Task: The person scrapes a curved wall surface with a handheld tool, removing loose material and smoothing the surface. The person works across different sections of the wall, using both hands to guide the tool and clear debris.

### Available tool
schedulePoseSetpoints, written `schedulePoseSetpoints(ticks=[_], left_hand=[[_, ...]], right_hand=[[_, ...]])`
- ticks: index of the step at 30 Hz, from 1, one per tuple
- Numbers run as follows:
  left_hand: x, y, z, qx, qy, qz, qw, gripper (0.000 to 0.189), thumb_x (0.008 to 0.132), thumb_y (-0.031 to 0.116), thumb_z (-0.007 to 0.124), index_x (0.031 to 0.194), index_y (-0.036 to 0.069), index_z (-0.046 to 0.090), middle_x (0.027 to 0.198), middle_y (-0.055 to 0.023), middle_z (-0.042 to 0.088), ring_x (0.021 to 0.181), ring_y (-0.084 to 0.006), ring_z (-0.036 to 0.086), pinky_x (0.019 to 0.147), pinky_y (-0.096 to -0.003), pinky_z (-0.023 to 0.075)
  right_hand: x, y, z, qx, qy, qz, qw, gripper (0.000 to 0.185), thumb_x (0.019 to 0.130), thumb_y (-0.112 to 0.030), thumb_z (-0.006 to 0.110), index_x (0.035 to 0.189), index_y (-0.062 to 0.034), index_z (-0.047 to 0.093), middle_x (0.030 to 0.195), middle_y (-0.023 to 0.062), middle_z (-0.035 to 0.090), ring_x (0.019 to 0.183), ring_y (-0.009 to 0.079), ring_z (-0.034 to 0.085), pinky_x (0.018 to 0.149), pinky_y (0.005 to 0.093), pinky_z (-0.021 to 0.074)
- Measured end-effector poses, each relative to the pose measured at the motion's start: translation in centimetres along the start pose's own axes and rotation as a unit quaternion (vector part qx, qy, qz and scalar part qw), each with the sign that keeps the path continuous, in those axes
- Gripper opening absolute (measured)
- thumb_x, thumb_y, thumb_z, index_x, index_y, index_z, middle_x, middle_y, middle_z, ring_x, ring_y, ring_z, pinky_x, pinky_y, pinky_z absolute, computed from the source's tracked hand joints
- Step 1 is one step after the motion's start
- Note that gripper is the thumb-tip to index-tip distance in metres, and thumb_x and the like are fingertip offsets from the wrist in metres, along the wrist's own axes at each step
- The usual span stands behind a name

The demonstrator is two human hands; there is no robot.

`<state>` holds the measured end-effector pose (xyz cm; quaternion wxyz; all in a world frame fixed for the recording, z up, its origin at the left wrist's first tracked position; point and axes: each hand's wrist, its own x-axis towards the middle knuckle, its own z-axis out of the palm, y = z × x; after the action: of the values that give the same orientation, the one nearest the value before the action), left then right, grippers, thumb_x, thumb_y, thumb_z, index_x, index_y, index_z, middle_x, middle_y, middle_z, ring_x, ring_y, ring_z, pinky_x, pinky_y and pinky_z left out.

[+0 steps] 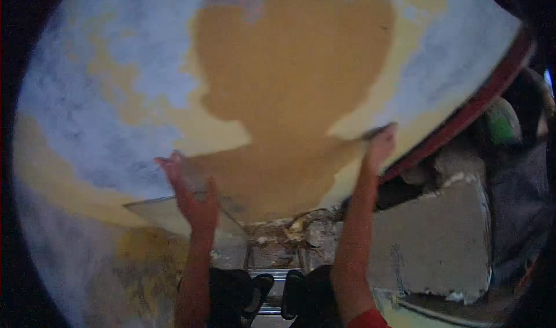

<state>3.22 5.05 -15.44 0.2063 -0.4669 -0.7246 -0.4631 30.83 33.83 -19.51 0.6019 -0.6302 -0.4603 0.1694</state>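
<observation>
Before me is a wall (299, 72) with yellowish paint and patchy pale-grey areas, a head-and-shoulders shadow across its middle. My left hand (197, 202) is raised at the lower left of the wall, thumb and fingers spread, with no held thing clearly visible. Whether it touches the surface cannot be told. Behind its wrist shows a pale, pointed flat surface (158, 215). At the wall's right side, my right hand (383, 144) grips a thin dark tool (374, 132), perhaps a scraper, blurred and pointing left. My fingers hide its handle.
Below me are metal ladder rungs (273, 275), with my dark shoes (261, 286) over them. Rubble (286, 232) lies low down. A red-brown trim (460, 111) edges the wall. At right are a grey board (434, 237) and a green-and-white object (501, 121).
</observation>
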Motion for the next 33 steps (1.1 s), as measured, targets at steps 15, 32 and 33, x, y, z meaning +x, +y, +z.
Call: schedulePoseSetpoints(ticks=[15, 32, 33], left_hand=[[-1.8, 2.3, -0.8, -0.056, -0.006, -0.039, 0.998, 0.065, 0.089, 0.035, 0.049, 0.138, 0.001, 0.023, 0.145, -0.0227, 0.018, 0.135, -0.0355, 0.019, 0.108, -0.0452, 0.0167], [0.0, 2.0, -4.3, -0.296, 0.093, -0.104, 0.945, 0.024, 0.085, 0.002, 0.054, 0.106, -0.001, 0.064, 0.104, -0.0145, 0.065, 0.101, -0.0213, 0.06, 0.083, -0.0341, 0.0481], [1.4, 0.9, -4.5, -0.204, 0.212, 0.03, 0.955, 0.026, 0.083, 0.0, 0.054, 0.106, 0.0, 0.064, 0.107, -0.0152, 0.064, 0.104, -0.0275, 0.059, 0.088, -0.0386, 0.0459]], right_hand=[[-21.5, -12.6, -3.3, 0.341, -0.256, 0.128, 0.896, 0.04, 0.097, -0.033, 0.039, 0.107, 0.0039, 0.053, 0.094, 0.0109, 0.059, 0.08, 0.0171, 0.054, 0.07, 0.0315, 0.0453], [-26.7, -16.4, -4.1, 0.323, -0.478, 0.095, 0.812, 0.033, 0.096, -0.032, 0.043, 0.113, -0.0058, 0.055, 0.102, 0.0069, 0.056, 0.088, 0.0165, 0.055, 0.075, 0.0313, 0.0437], [-26.8, -15.7, -4.3, 0.325, -0.499, 0.11, 0.796, 0.037, 0.095, -0.036, 0.044, 0.118, -0.0073, 0.053, 0.105, 0.007, 0.053, 0.086, 0.0172, 0.055, 0.074, 0.0312, 0.0433]])
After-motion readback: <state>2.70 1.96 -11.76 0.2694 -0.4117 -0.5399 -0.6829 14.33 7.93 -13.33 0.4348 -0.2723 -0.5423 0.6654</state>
